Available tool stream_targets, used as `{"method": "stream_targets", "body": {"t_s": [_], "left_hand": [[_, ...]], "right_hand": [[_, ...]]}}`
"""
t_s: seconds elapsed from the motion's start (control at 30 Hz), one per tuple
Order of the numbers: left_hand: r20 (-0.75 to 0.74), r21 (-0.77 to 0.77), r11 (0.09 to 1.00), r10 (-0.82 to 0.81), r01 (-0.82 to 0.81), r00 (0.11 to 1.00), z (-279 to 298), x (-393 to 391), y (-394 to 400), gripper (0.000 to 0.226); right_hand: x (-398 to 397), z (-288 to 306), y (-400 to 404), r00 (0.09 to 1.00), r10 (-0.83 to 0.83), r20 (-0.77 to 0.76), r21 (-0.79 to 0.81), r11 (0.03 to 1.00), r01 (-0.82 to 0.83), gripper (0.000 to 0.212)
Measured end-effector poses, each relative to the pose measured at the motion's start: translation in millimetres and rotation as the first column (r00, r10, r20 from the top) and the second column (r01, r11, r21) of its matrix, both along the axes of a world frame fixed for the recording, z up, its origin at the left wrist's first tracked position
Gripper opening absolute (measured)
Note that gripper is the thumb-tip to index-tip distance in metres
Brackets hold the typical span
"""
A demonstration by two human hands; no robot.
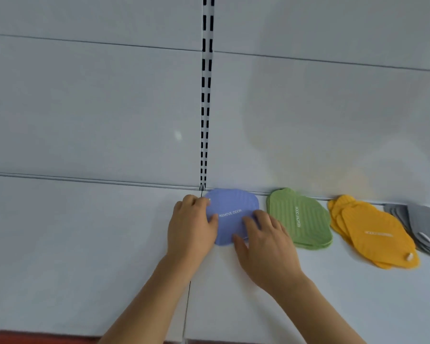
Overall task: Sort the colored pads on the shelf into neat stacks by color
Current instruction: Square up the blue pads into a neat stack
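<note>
The blue pads (pixel 230 214), stacked on the white shelf (pixel 85 244) left of the green pads (pixel 299 219), look thin, light and floppy, so the left hand (pixel 191 229) and right hand (pixel 266 242) press flat against opposite edges.

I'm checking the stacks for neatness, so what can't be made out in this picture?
- Blue stack, head view: its count, covered by the left hand and right hand.
- Grey stack: cut off by the right edge.
- Yellow stack: lettering too blurred to read.
</note>
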State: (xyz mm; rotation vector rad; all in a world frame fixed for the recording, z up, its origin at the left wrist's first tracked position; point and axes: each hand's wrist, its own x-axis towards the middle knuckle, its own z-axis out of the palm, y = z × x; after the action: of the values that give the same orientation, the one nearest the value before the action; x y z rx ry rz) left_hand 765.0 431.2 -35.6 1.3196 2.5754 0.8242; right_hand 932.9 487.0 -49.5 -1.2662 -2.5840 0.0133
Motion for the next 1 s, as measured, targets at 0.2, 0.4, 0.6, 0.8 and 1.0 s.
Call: {"method": "stream_targets", "body": {"t_s": [0.2, 0.4, 0.6, 0.8, 1.0], "left_hand": [[0.194, -0.023, 0.997, 0.078, -0.075, 0.978, 2.9, -10.1, 7.5, 0.015], [0.319, -0.123, 0.991, 0.092, -0.055, 0.943, 9.5, -25.5, 17.2, 0.024], [0.298, -0.165, 0.985, 0.100, -0.052, 0.949, 3.3, -27.3, 22.1, 0.027], [0.238, -0.153, 0.987, 0.083, -0.048, 0.968, 2.4, -25.4, 22.6, 0.029], [0.260, -0.195, 0.979, 0.104, -0.053, 0.960, 6.5, -32.8, 31.8, 0.019]], "right_hand": [[0.7, -8.1, -5.0, 0.998, -0.032, -0.059, -0.007, 0.999, 0.031, 0.037], [0.1, -9.8, -4.5, 0.993, -0.033, -0.113, -0.014, 0.999, 0.031, 0.035], [2.5, -13.6, -2.1, 0.991, -0.006, -0.134, 0.016, 1.000, 0.009, 0.034], [-0.7, -15.0, -1.4, 0.990, -0.005, -0.139, 0.024, 1.000, 0.009, 0.035], [-0.4, -15.6, -0.3, 0.990, 0.004, -0.144, 0.010, 1.000, -0.003, 0.037]]}}
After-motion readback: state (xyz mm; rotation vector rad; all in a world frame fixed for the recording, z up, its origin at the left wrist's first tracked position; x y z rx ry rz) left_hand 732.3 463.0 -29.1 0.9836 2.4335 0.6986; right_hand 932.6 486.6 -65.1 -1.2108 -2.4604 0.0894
